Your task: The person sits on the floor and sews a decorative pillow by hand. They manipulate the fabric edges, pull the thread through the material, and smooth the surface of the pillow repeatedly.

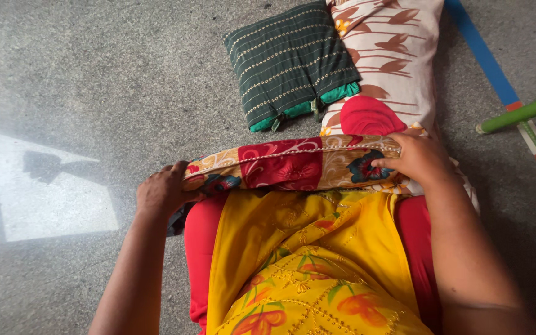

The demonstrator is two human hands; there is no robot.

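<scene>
A patchwork floral cushion (293, 166) in red, cream and tan lies edge-on across my knees. My left hand (164, 191) grips its left end. My right hand (415, 159) presses on its right end, fingers curled over the top edge. My lap is covered by yellow embroidered cloth over red trousers (201, 242).
A dark green striped cushion (290, 62) with a teal lining lies on the grey stone floor ahead. Beside it, a cream cushion (392, 56) with brown leaf print and a red circle. A green pole (522, 113) and blue floor tape (484, 56) are at the right.
</scene>
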